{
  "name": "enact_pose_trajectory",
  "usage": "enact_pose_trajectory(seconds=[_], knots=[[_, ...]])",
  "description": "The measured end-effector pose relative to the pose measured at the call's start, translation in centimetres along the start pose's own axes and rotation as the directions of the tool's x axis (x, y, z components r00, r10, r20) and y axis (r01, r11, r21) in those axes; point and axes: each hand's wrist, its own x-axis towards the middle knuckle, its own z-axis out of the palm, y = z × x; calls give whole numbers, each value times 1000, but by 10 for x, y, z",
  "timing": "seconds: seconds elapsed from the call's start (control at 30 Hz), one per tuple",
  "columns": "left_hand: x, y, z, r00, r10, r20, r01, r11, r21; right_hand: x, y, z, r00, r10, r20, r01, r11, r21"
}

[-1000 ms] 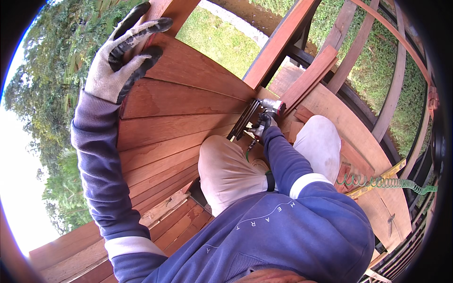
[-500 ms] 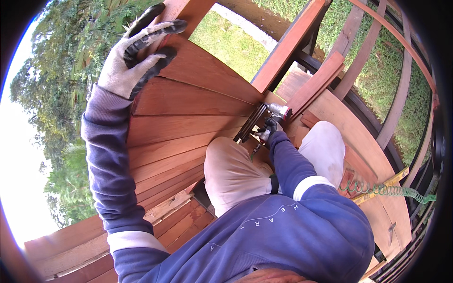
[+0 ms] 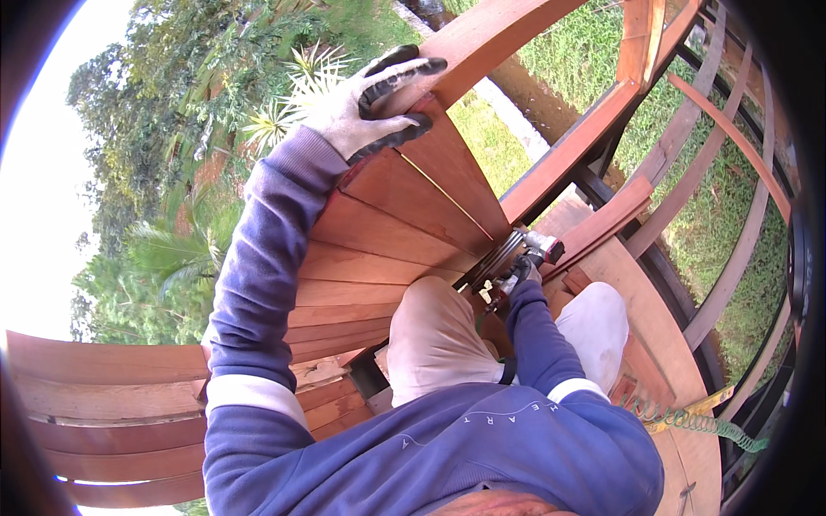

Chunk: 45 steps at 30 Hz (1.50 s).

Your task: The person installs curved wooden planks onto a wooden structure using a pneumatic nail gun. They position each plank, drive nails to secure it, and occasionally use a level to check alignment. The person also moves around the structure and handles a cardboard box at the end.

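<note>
My left hand, in a pale glove with dark fingertips, is raised at the upper left. Its fingers and thumb curl over the top end of a reddish wooden board, beside a thick curved rail. Lower down and to the right, my right hand, in a dark glove, grips a nail gun. The gun's nose points toward the lower ends of the boards, by the corner at the deck; its exact contact cannot be made out. A thin bright gap runs beside the held board.
Fanned wall boards stand left of my knees. A green coiled hose and a yellow level lie at the right. Loose planks rest on the deck. Open framing shows grass below.
The view has turned, so the boards and both hands sit farther right. A bright gap between the upper boards now shows. Both hands keep their holds.
</note>
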Motion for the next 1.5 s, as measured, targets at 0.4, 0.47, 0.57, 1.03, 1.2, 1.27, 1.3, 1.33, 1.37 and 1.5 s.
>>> enact_pose_trajectory(seconds=[0.4,0.47,0.57,1.03,1.2,1.27,1.3,1.33,1.37,1.5], knots=[[-1,-24,-9,996,-76,-40,78,996,48,-198,-120,121,812,-427,397,481,876,-41],[3,-30,-8,994,-25,-104,60,939,340,-191,-138,104,709,-459,536,563,826,-36],[-3,-37,-13,974,-222,-33,225,958,178,-217,-136,108,485,-550,680,804,586,-99],[-6,-21,-16,934,-356,39,358,932,-54,-230,-112,102,373,-299,878,927,72,-369],[-3,-29,-16,951,-310,13,310,951,9,-251,-131,141,-11,-289,957,854,-501,-141],[-4,-34,-18,958,-285,-35,287,951,117,-258,-151,149,17,-482,876,937,-297,-182],[2,-24,-15,958,-287,-3,286,951,116,-263,-166,148,58,-559,827,952,-219,-215],[9,-27,-13,987,-158,-34,161,958,238,-271,-182,143,91,-617,782,949,-185,-257],[10,-17,-18,982,-182,43,187,973,-136,-283,-195,133,140,-642,754,944,-144,-297],[1,-48,-5,964,-240,116,265,914,-308,-311,-233,98,277,-604,747,786,-305,-538]])
